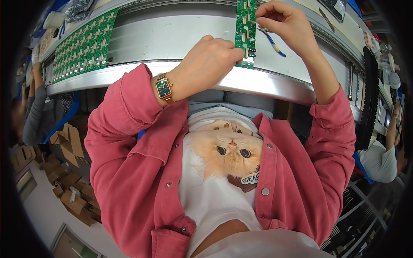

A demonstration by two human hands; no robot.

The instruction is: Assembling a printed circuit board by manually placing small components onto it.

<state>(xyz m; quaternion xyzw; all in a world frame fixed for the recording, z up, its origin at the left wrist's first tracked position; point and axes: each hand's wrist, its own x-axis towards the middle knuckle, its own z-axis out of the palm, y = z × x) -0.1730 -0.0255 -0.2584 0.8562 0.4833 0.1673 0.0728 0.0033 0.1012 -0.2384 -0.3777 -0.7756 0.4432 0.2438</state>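
Observation:
A narrow green circuit board with rows of small connectors lies across the metal rails in front of me. My left hand, with a watch at the wrist, is closed with curled fingers at the board's near left edge. The thumb and fingertips meet that edge. On the other side, my right hand makes a pinch at the board's far right edge. Whatever is between those fingertips is too small to make out. Just below the right hand is a small pair of cutters with blue and pale handles.
To the left, a larger panel of green circuit boards rests on the same rails. The silver front rail runs along my side. Tweezers lie at the far right. Other people sit at both sides; cardboard boxes stand at lower left.

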